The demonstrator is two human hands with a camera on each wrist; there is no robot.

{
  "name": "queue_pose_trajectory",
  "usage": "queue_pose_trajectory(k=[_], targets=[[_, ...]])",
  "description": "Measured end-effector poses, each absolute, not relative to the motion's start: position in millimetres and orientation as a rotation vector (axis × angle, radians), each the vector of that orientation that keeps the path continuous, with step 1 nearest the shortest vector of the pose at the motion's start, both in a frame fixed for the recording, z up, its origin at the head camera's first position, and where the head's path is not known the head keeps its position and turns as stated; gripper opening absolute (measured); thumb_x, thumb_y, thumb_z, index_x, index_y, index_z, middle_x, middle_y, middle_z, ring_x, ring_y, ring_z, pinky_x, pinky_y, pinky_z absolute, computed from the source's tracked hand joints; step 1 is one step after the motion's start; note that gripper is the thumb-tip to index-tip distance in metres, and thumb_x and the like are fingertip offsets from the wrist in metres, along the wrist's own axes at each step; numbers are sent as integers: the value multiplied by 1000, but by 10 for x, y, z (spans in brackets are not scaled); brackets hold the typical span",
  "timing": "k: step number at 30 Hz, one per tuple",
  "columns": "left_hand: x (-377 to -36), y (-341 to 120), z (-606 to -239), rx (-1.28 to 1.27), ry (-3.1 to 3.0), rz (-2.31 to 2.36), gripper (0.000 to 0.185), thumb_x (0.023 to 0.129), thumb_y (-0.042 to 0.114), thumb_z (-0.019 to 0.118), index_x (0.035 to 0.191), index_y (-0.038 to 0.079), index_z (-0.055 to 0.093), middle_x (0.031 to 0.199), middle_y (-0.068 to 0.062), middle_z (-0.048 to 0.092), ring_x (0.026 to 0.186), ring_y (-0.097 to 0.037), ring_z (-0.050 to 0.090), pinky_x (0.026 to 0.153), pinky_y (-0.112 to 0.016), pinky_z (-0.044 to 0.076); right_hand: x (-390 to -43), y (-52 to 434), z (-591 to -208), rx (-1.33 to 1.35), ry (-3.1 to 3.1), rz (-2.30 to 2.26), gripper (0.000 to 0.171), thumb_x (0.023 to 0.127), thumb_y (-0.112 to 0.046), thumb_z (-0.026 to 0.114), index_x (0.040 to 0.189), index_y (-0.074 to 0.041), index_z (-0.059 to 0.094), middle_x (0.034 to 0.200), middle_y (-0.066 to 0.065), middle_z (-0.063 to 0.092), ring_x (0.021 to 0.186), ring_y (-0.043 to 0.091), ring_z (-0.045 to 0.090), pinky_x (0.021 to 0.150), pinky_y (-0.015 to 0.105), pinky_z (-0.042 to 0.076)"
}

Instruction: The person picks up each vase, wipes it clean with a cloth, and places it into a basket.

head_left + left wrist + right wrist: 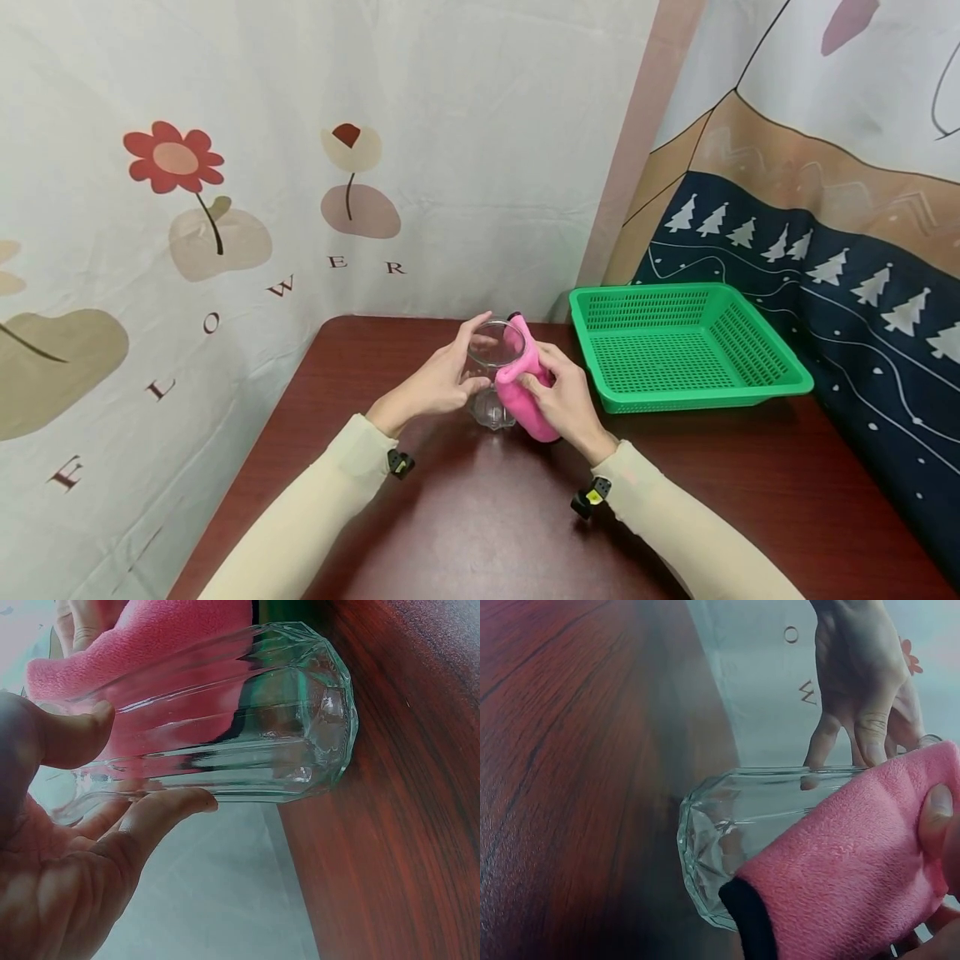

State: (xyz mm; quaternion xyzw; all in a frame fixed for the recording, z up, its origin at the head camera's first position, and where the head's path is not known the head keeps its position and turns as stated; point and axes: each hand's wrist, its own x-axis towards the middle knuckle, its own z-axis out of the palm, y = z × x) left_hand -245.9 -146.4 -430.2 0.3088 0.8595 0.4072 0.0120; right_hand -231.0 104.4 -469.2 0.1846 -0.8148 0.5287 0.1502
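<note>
A tall clear glass vase (491, 412) with a flared rim and a ribbed, faceted base stands out at the middle of the view, close over the table. My left hand (431, 383) holds it from the left, thumb on the near side and fingers on the far side. In my right hand (570, 400) is a pink fleecy cloth (525, 407) with a black edge, pinched between thumb and fingers. The cloth (847, 855) lies along the right side of the vase (757, 806), covering part of it. Pink shows through the glass in the left wrist view.
A green plastic basket (705, 398) with slotted walls stands at the back right of the dark red wooden table (465, 533). Behind the table hangs a pale curtain (480, 150) with flower prints; a dark patterned cloth (862, 333) hangs on the right.
</note>
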Motion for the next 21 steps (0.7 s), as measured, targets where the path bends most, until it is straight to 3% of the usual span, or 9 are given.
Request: queue_pose_trajectory(k=[7,21], targets=[[-2457,-1463,-4299,964,2687,1257,104,106,-5,76,185,15,12,166,-21,64,138,-37,72,111,-59,65,-2326,1041,-4693,570,-2399,1347,43,100,-4,89,143,-4,83,147,14,80,128,31,79,104,51,65],[-2445,-1455,-4277,959,2691,1249,104,106,-4,77,185,15,11,166,-23,64,136,-37,73,111,-59,65,-2346,1077,-4742,601,-2511,1227,34,99,-5,91,133,-3,87,144,15,81,131,35,79,111,54,65]])
